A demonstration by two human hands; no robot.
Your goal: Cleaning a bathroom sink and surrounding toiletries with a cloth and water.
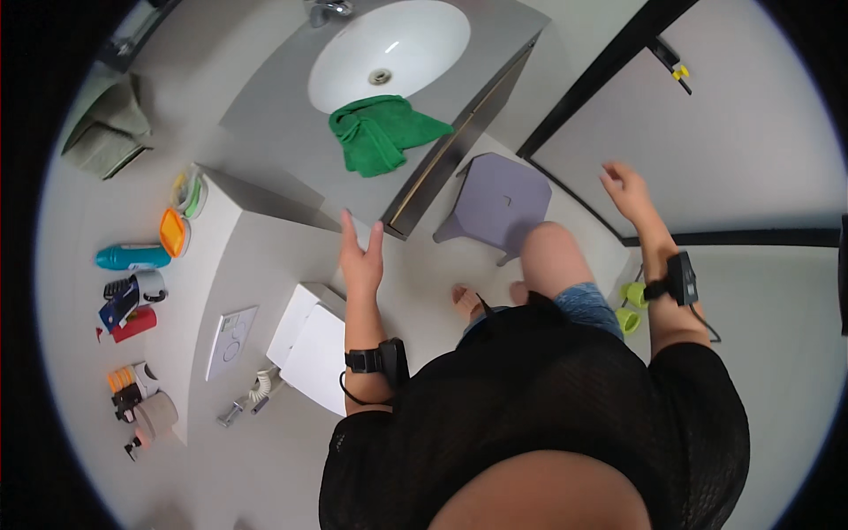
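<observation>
My left hand [361, 258] is raised flat with its fingers apart and holds nothing; it hovers above the floor between the white toilet [311, 346] and the corner of the grey vanity counter [265, 106]. My right hand [625, 189] is out to the right, fingers loosely spread, empty, near the dark door frame [601, 75]. Both wrists carry black strap-on devices. A crumpled green towel [382, 131] lies on the counter below the white oval sink [389, 51]. My bare knee [552, 256] is lifted next to a grey plastic stool [499, 201].
A ledge on the left holds a teal bottle [132, 257], an orange-lidded container [174, 231], a red item [134, 324] and several other toiletries. A folded grey-green towel [108, 132] hangs at upper left. A white flush plate [231, 340] sits beside the toilet. Two green cups [630, 305] stand on the floor.
</observation>
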